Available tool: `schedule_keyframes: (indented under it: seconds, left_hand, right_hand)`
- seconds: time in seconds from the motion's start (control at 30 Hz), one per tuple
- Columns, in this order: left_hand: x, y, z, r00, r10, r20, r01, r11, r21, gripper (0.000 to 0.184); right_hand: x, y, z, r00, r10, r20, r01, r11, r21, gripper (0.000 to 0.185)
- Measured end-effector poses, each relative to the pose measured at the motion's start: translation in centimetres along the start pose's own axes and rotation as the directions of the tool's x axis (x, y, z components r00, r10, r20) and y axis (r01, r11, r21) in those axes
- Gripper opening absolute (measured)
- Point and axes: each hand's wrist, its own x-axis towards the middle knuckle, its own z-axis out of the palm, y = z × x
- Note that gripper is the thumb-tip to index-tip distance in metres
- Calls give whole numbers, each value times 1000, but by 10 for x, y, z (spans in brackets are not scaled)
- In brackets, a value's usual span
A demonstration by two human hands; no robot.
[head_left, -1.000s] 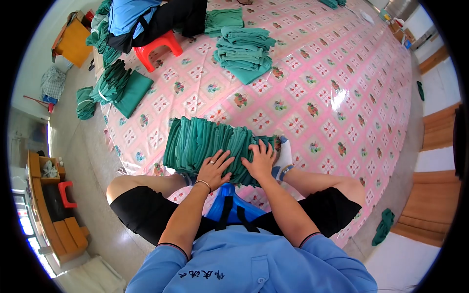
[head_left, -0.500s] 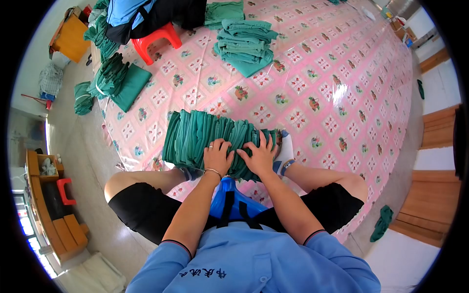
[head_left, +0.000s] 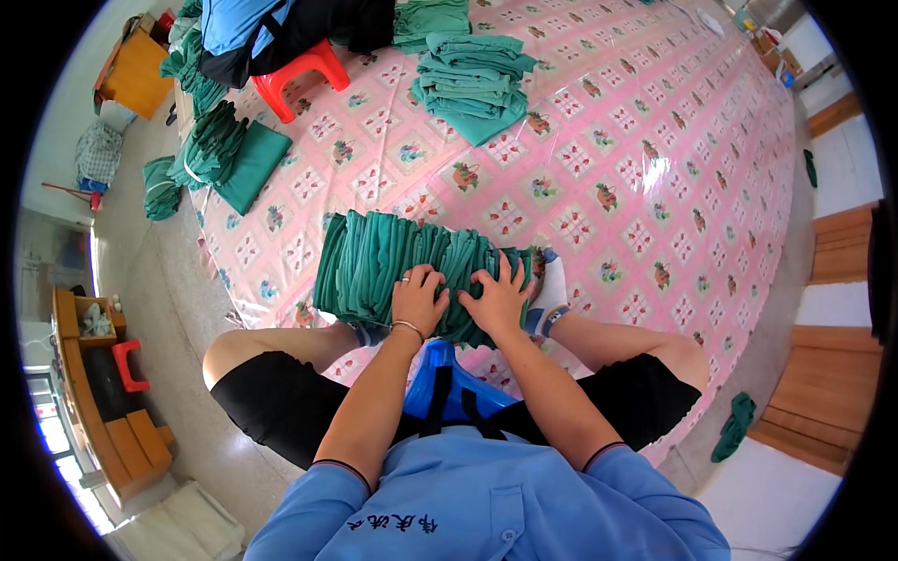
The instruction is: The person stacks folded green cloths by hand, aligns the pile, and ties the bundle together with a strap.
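A tight row of folded green cloths [head_left: 369,266] stands on edge in front of me, between my bent legs. My left hand [head_left: 418,297] lies over the near top edges at the middle of the row, fingers bent and apart, thumb toward the right. Close beside it, my right hand [head_left: 499,299] touches the right part of the row. Its fingers are spread and point away from me, with the thumb toward the left hand. A gap of cloth edges shows between the two thumbs. Neither hand visibly closes around a cloth, though the fingertips press against the folds.
A pink patterned sheet [head_left: 599,243] covers the floor. Ahead stands a stack of folded green cloths [head_left: 472,79]; a bundle of green cloths [head_left: 208,145] lies to the left. Near a red stool [head_left: 301,79] another person's dark clothing [head_left: 360,23] shows. Wooden furniture [head_left: 98,402] stands at left.
The whole view has shifted very slightly. Both hands stay at the same places on the row of cloths, with no clear movement.
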Motion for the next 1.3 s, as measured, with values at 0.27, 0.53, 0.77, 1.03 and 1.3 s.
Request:
schedule_keyframes:
  seconds: [0.27,0.53,0.77,1.03,1.3]
  left_hand:
    - [-13,-4,-2,998,11,65,-5,997,-80,29]
    - [-19,4,-1,999,18,51,-15,998,-57,47]
    - [-17,-1,-2,999,-4,52,9,996,-88,44]
    - [-16,-10,3,999,-24,35,29,989,-146,40]
    - [-16,-12,0,1000,7,8,-6,981,-193,36]
  right_hand:
    - [-2,-1,10,997,-33,-72,36,999,38,41]
    - [-2,17,9,998,-68,-2,68,993,96,28]
    - [3,5,10,1000,12,29,-14,999,37,32]
    - [1,3,17,998,14,-55,-13,1000,15,41]
    - [-6,-11,0,906,-361,-220,342,932,-122,50]
